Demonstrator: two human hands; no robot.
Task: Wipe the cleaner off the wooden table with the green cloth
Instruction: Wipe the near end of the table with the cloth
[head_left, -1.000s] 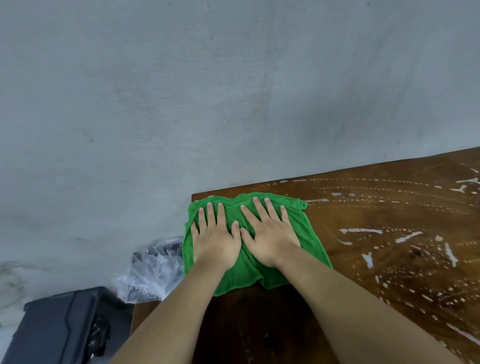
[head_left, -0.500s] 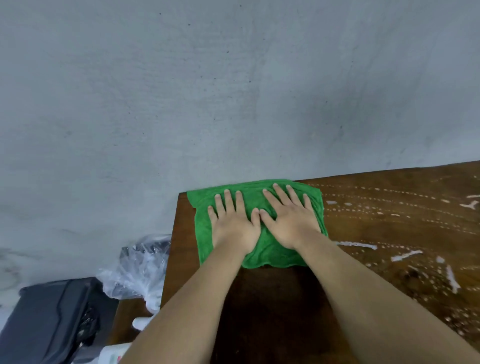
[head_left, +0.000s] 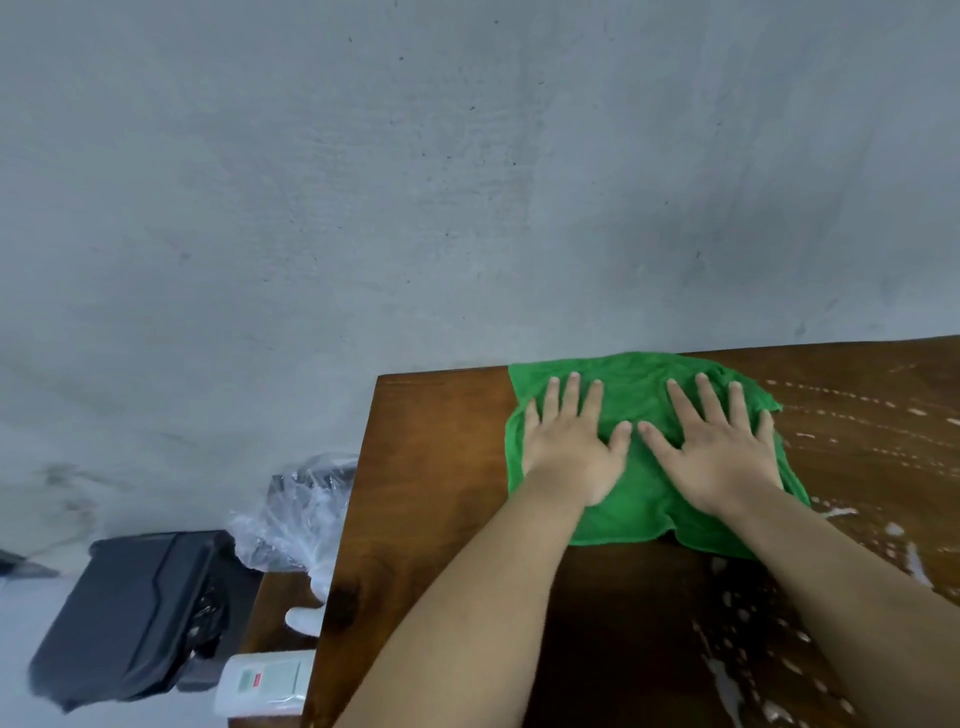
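Since the earlier frame both sets of fingers have slid to the right along the far edge of the counter (head_left: 436, 467), taking the green cloth (head_left: 634, 395) with them. The cloth sat on the far left corner then. Now a strip of bare brown wood lies between it and the counter's left edge.

The fingers (head_left: 571, 400) of the left hand (head_left: 569, 457) are straight and spread, pressed flat on the left half of the cloth. The fingers (head_left: 706, 400) of the right hand (head_left: 719, 457) are likewise straight and fanned out on the right half. The two thumbs point toward each other and nearly meet over the middle of the cloth. Neither hand pinches or bunches the fabric; the palms lie down on it. Both bare forearms reach in from the bottom of the view.

The cloth lies spread and a little rumpled, its far edge along the back edge of the counter against the grey wall (head_left: 467, 182). Its near edge hangs loose behind the wrists.

White streaks and dotted lines of cleaner (head_left: 841, 512) cover the wood to the right of the cloth and run down toward the near right. The wood to the left of the cloth looks dry.

Off the counter's left side sit a crumpled clear plastic bag (head_left: 296, 519), a dark grey case (head_left: 130, 613) below it, and a white bottle (head_left: 265, 686) with a small red mark on its label.
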